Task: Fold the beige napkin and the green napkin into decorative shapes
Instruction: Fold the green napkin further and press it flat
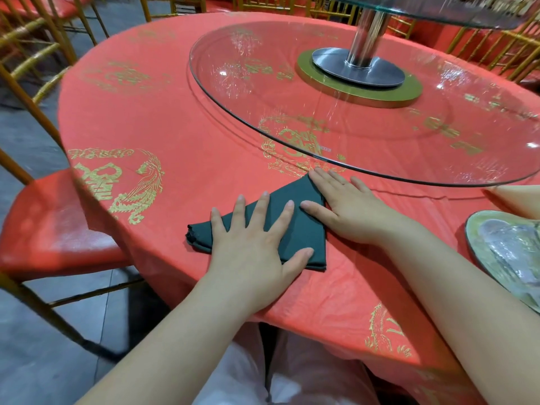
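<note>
At the left edge of the frame a red-seated chair [52, 226] with a gold frame is seen, drawn up beside a round table covered by a red tablecloth [163, 112] printed with gold motifs. Just left of centre, near the table's lower edge, the green napkin [304, 226] is laid flat on the cloth, folded into a triangle (one point toward the left, one toward the top, one toward the bottom right). The left hand [251, 258] is spread flat over the napkin's lower left part, fingers straight and splayed, nothing being grasped. The right hand [353, 209] is likewise laid flat with straight fingers at the napkin's upper right edge, the thumb resting on the fabric and the palm mostly on the tablecloth; nothing is gripped. Above the hands, across the upper centre and right, a glass turntable [292, 83] is carried on a metal post [366, 33]. At the lower right a gold-rimmed plate [473, 229] holding a clear glass [508, 247] is partly cut off. Just above it, at the right edge, part of the beige napkin [520, 200] is visible, well apart from both hands.
</note>
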Demonstrator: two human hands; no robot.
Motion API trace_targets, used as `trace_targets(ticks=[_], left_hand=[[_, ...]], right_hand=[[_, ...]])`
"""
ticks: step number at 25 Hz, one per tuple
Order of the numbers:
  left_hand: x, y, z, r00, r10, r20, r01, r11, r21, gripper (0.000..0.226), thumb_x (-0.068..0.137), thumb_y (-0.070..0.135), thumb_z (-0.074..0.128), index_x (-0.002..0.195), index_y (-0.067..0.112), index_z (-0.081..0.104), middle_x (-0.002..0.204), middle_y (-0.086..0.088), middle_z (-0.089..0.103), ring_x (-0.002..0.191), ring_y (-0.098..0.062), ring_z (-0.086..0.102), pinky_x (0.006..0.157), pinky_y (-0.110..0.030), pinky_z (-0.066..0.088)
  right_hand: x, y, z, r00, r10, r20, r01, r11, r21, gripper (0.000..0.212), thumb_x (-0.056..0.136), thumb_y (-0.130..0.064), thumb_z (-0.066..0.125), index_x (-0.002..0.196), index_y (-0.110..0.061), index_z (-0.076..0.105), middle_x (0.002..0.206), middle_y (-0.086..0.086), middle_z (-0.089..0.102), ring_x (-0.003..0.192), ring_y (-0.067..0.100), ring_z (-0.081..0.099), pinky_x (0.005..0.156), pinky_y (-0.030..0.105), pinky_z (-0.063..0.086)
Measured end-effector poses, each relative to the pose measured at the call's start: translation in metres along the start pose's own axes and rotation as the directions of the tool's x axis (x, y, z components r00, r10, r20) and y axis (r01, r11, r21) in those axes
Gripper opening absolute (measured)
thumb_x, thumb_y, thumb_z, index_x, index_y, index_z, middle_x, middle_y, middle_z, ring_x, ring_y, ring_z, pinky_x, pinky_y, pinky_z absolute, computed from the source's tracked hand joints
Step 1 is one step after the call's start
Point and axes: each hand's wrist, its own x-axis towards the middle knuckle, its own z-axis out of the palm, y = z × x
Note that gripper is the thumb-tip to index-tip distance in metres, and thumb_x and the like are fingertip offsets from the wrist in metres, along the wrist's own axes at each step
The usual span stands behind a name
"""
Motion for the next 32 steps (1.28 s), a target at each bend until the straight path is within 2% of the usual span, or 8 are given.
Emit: trace_targets(ticks=[4, 7, 9, 11, 16, 22, 28, 32], left_hand=[[-0.001, 0.001, 0.0, 1.0, 0.003, 0.012, -0.003, 1.0, 0.008, 0.077, 0.076, 0.076, 0.009, 0.141, 0.043, -0.016, 0.155, 0.002, -0.014, 0.141, -0.03, -0.014, 0.109, -0.06, -0.007], [0.0, 0.001, -0.001, 1.0, 0.0, 0.024, 0.0, 1.0, 0.004, 0.084, 0.075, 0.076, 0.01, 0.143, 0.034, -0.014, 0.155, 0.003, -0.015, 0.141, -0.029, -0.015, 0.11, -0.059, -0.006], [0.001, 0.001, -0.001, 0.999, -0.021, 0.028, 0.021, 1.0, -0.004, 0.091, 0.075, 0.076, 0.012, 0.145, 0.023, -0.014, 0.155, 0.004, -0.015, 0.141, -0.027, -0.016, 0.111, -0.058, -0.005], [0.0, 0.001, -0.001, 0.999, -0.039, 0.037, 0.04, 0.999, -0.009, 0.096, 0.073, 0.077, 0.01, 0.144, 0.018, -0.015, 0.155, 0.003, -0.016, 0.141, -0.025, -0.017, 0.111, -0.057, -0.006], [0.001, 0.002, -0.002, 0.997, -0.037, 0.062, 0.036, 0.999, 0.011, 0.089, 0.072, 0.079, 0.009, 0.143, 0.032, -0.017, 0.154, 0.001, -0.018, 0.14, -0.033, -0.016, 0.11, -0.06, -0.005], [0.0, -0.001, -0.004, 0.992, -0.07, 0.101, 0.068, 0.997, 0.028, 0.079, 0.071, 0.083, 0.012, 0.137, 0.051, -0.016, 0.154, 0.004, -0.02, 0.137, -0.045, -0.014, 0.104, -0.065, -0.008], [-0.003, -0.001, -0.004, 0.988, -0.098, 0.116, 0.092, 0.994, 0.057, 0.083, 0.07, 0.084, 0.011, 0.138, 0.047, -0.018, 0.154, -0.004, -0.021, 0.137, -0.043, -0.016, 0.105, -0.063, -0.009], [-0.006, -0.008, -0.01, 0.982, -0.062, 0.178, 0.059, 0.998, 0.025, 0.088, 0.072, 0.081, 0.018, 0.141, 0.04, -0.019, 0.152, -0.005, -0.024, 0.137, -0.038, -0.023, 0.106, -0.06, -0.013]], right_hand=[[-0.007, -0.006, -0.001, 0.99, -0.025, -0.136, 0.014, 0.997, -0.078, 0.058, 0.099, -0.041, 0.023, 0.148, -0.023, -0.001, 0.157, -0.006, -0.006, 0.143, 0.009, -0.005, 0.116, 0.038, -0.003], [-0.027, -0.024, -0.006, 0.95, -0.265, -0.167, 0.271, 0.962, 0.012, 0.058, 0.098, -0.023, 0.034, 0.148, -0.027, 0.004, 0.155, -0.013, -0.004, 0.139, 0.0, -0.009, 0.116, 0.034, -0.008], [-0.035, -0.031, -0.002, 0.949, -0.311, -0.058, 0.316, 0.941, 0.117, 0.056, 0.099, -0.029, 0.032, 0.148, -0.029, 0.005, 0.154, -0.015, -0.004, 0.138, -0.002, -0.011, 0.115, 0.032, -0.01], [-0.034, -0.024, 0.006, 0.968, -0.25, 0.014, 0.247, 0.962, 0.119, 0.058, 0.097, -0.044, 0.029, 0.147, -0.034, 0.001, 0.155, -0.011, -0.01, 0.139, 0.002, -0.013, 0.116, 0.034, -0.009], [-0.022, -0.007, 0.004, 0.987, -0.156, 0.042, 0.155, 0.988, 0.027, 0.081, 0.081, -0.072, 0.024, 0.146, -0.035, -0.006, 0.155, -0.007, -0.013, 0.141, 0.006, -0.012, 0.115, 0.036, -0.009], [-0.014, 0.002, 0.003, 0.993, -0.113, 0.027, 0.112, 0.993, 0.04, 0.093, 0.07, -0.075, 0.015, 0.148, -0.029, -0.006, 0.155, -0.012, -0.011, 0.142, 0.006, -0.009, 0.116, 0.038, -0.006], [-0.013, 0.002, 0.006, 0.996, -0.085, 0.001, 0.085, 0.996, 0.027, 0.093, 0.068, -0.078, 0.013, 0.147, -0.033, -0.005, 0.155, -0.013, -0.009, 0.143, 0.01, -0.007, 0.116, 0.041, -0.005], [-0.011, 0.001, 0.003, 0.998, 0.009, -0.06, -0.007, 1.0, 0.029, 0.079, 0.082, -0.071, 0.023, 0.148, -0.032, 0.001, 0.157, -0.007, -0.004, 0.144, 0.014, -0.003, 0.115, 0.042, -0.003]])
